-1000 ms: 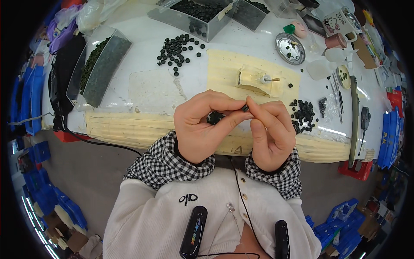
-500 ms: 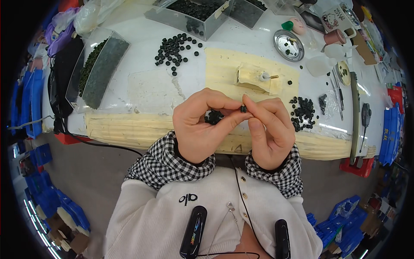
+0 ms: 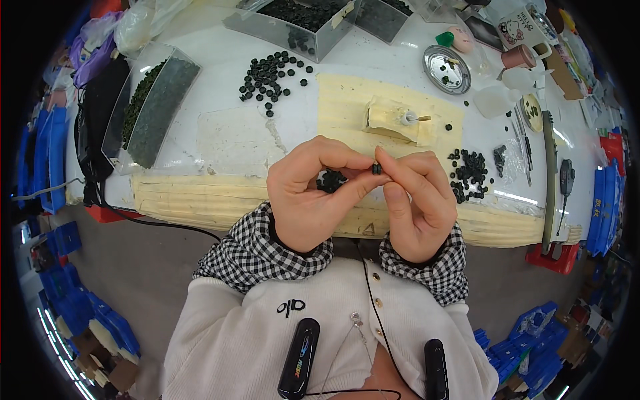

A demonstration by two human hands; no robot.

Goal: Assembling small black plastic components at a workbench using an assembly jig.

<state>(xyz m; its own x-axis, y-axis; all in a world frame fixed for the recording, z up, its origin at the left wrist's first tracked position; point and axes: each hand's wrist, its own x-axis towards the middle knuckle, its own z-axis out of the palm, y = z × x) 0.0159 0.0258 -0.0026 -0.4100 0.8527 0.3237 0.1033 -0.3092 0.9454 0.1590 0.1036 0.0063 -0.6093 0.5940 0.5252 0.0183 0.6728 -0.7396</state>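
Note:
My left hand (image 3: 308, 193) pinches a small round black part (image 3: 377, 169) between thumb and forefinger. The fingertips of my right hand (image 3: 421, 200) press on the same part from the other side. Behind the left thumb, a cluster of dark small parts (image 3: 330, 181) shows, partly covered by the hand; I cannot tell whether it lies in the palm or on the table. To the right of my right hand lies a pile of small black parts (image 3: 471, 172). Beyond the hands, a yellow-taped block (image 3: 393, 121) holds a white piece with a thin pin (image 3: 421, 119).
Thick black discs (image 3: 270, 75) are scattered at the back left. Clear bins (image 3: 163, 110) of dark parts stand left and far back. A round metal dish (image 3: 445, 70), a second small dish (image 3: 531, 112) and thin tools (image 3: 525, 150) lie to the right. Yellow tape covers the front edge (image 3: 193, 193).

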